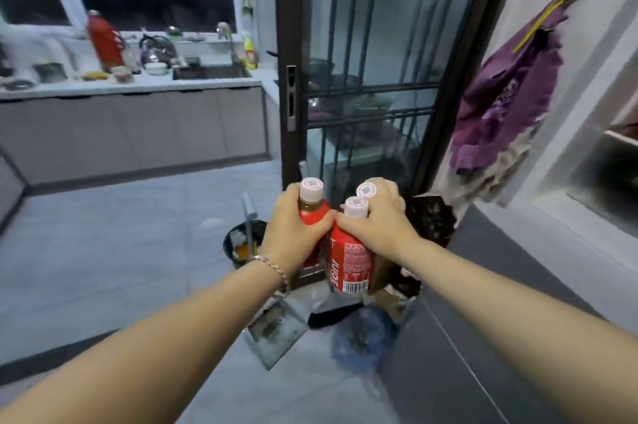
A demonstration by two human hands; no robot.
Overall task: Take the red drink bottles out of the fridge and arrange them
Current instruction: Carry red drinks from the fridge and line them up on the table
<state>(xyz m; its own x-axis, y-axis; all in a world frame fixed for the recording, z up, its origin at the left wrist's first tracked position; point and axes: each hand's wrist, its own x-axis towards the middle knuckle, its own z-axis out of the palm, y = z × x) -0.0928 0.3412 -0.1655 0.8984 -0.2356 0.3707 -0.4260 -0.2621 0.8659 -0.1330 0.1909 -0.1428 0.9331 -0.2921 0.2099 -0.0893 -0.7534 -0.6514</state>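
brown drink fills the neck of the red bottle (311, 208) my left hand (293, 237) grips, while my right hand (377, 223) clamps two more bottles (350, 259).

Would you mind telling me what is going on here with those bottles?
A person holds three red drink bottles out in front, above the kitchen floor. The left hand grips the left bottle round its shoulder. The right hand clasps two more near their tops: the front bottle, whose label shows, and a third bottle, of which only the white cap shows. None is set down yet. The counter lies ahead on the left.
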